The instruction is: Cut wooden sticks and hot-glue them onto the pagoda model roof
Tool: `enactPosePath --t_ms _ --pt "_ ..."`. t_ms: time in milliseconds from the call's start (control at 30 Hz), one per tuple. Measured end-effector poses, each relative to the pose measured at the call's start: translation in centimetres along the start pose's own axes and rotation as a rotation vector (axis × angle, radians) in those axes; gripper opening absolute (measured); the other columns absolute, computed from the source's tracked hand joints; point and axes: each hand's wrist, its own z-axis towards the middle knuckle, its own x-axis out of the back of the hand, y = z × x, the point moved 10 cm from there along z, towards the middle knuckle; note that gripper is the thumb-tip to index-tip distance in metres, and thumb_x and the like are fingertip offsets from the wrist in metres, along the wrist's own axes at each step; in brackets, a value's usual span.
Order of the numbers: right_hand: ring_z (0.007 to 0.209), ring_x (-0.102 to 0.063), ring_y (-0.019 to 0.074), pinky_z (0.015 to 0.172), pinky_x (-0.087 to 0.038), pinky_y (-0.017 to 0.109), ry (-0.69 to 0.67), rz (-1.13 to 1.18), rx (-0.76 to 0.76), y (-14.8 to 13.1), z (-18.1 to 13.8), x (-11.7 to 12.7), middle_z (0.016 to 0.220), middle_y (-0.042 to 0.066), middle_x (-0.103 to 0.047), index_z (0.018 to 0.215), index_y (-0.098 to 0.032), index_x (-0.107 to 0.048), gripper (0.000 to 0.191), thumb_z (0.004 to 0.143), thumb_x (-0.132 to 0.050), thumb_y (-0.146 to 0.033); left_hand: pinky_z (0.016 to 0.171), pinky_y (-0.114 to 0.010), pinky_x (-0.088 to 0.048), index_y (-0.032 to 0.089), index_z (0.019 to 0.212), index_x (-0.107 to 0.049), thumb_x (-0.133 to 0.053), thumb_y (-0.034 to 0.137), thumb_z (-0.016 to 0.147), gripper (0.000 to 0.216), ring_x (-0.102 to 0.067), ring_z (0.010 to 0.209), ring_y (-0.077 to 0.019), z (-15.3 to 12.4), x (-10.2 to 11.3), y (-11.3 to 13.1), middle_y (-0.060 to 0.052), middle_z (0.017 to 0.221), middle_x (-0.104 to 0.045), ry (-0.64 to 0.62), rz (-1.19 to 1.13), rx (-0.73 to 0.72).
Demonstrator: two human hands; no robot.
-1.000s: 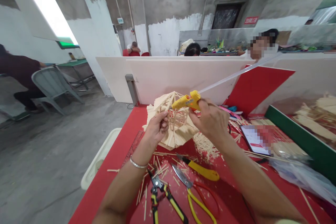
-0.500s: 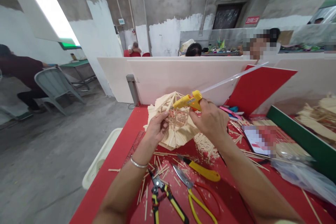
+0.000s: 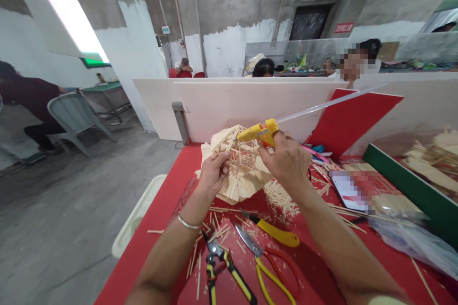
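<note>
My right hand (image 3: 288, 159) is wrapped round the grip of a yellow glue gun (image 3: 259, 132), with a long clear glue stick (image 3: 322, 106) poking out of its back. The nozzle points left, at the upper part of a model made of thin wooden sticks (image 3: 239, 186). My left hand (image 3: 214, 171) is at the model's left side, its thumb and fingers pinched on a thin wooden stick (image 3: 231, 147). Whether that stick is joined to the frame I cannot tell.
Nearer me lie yellow-black pliers (image 3: 216, 252), red-yellow scissors (image 3: 255, 248) and a yellow utility knife (image 3: 277, 232). Stick offcuts (image 3: 281, 200) are scattered around. At right are a phone (image 3: 348, 190), a plastic bag (image 3: 411, 233) and a green board (image 3: 408, 190). White panels (image 3: 257, 105) stand behind.
The glue gun in my right hand has risen slightly and tilted flatter, its glue stick swinging to the right. My left hand stays almost still.
</note>
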Motion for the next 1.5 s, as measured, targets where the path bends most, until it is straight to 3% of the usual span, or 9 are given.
enactPosePath --t_ms 133,300,600,800,1500 --pt "0.071 -0.058 0.0164 0.06 -0.021 0.031 0.003 0.001 -0.002 0.1 0.0 0.0 0.093 0.005 -0.068 0.115 -0.018 -0.056 0.037 0.091 -0.055 -0.046 0.035 -0.013 -0.031 0.012 0.074 -0.065 -0.084 0.028 0.064 0.027 -0.045 0.037 -0.0026 -0.2 -0.1 -0.1 0.002 0.053 -0.06 0.01 -0.029 0.033" --pt "0.073 -0.058 0.0168 0.06 -0.023 0.031 0.006 0.011 0.009 0.1 0.0 0.0 0.093 0.006 -0.068 0.117 -0.017 -0.056 0.038 0.091 -0.055 -0.044 0.032 -0.016 -0.032 0.014 0.076 -0.064 -0.074 0.044 0.074 0.032 -0.046 0.034 -0.0056 -0.5 0.5 -0.4 0.001 0.052 -0.06 0.047 -0.031 0.118" --pt "0.074 -0.058 0.0175 0.061 -0.024 0.032 -0.014 0.029 0.003 0.0 0.1 -0.2 0.095 0.008 -0.068 0.118 -0.017 -0.055 0.037 0.091 -0.054 -0.042 0.034 -0.015 -0.031 0.013 0.073 -0.064 -0.08 0.028 0.068 0.022 -0.047 0.036 -0.005 -0.7 1.0 0.4 0.001 0.052 -0.06 0.047 0.007 0.069" --pt "0.075 -0.058 0.0177 0.061 -0.023 0.031 -0.026 0.023 -0.002 0.0 0.1 -0.3 0.095 0.009 -0.068 0.117 -0.017 -0.055 0.036 0.09 -0.054 -0.041 0.034 -0.016 -0.028 0.012 0.069 -0.065 -0.086 0.028 0.061 0.028 -0.047 0.037 -0.0041 -0.8 0.8 0.7 0.001 0.053 -0.061 0.017 0.048 0.031" --pt "0.072 -0.058 0.017 0.06 -0.021 0.031 0.0 0.018 0.004 -0.2 0.0 -0.1 0.092 0.007 -0.069 0.116 -0.018 -0.057 0.035 0.09 -0.053 -0.042 0.034 -0.016 -0.029 0.012 0.07 -0.065 -0.082 0.027 0.061 0.025 -0.048 0.037 -0.0048 -0.9 0.8 0.8 0.001 0.053 -0.06 0.003 0.029 0.05"
